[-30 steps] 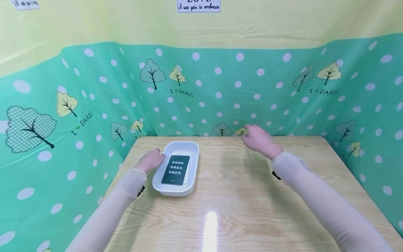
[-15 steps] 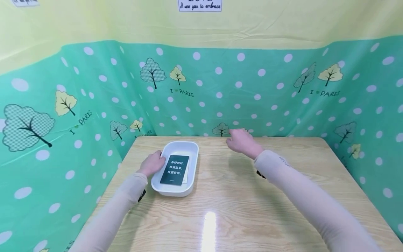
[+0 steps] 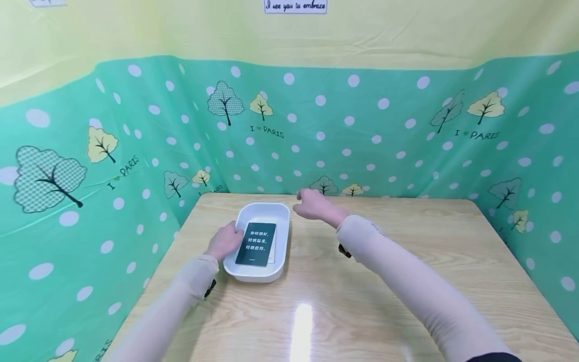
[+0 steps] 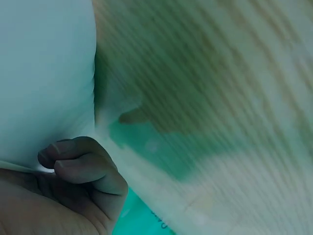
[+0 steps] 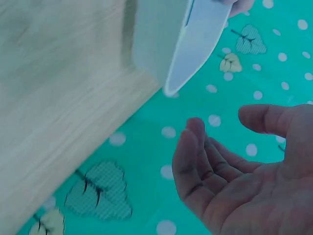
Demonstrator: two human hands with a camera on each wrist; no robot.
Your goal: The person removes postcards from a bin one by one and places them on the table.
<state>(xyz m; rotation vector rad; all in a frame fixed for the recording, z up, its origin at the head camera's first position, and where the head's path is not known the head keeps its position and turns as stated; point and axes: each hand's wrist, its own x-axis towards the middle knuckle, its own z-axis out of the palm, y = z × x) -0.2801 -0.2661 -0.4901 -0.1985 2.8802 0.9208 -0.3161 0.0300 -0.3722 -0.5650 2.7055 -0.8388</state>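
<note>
A white plastic storage bin [image 3: 258, 277] stands on the left part of the table. Inside lies a dark green booklet [image 3: 256, 245] with white printed characters, overlapping a white sheet or booklet [image 3: 273, 251] beneath it. My left hand [image 3: 224, 240] grips the bin's left rim; its curled fingers [image 4: 85, 166] show against the outer wall in the left wrist view. To the right of the bin's far end is my right hand [image 3: 315, 205], raised and holding nothing. The right wrist view has its fingers [image 5: 186, 156] loosely bent, with the thumb apart from them.
The wooden table [image 3: 362, 281] ends at a green polka-dot cloth [image 3: 348, 136] that hangs behind it and along both sides. A bright light reflection lies on the tabletop near the front.
My right hand has swung left from above the table's back edge to close beside the bin. The left hand stays at the bin's rim, and the booklets lie as before.
</note>
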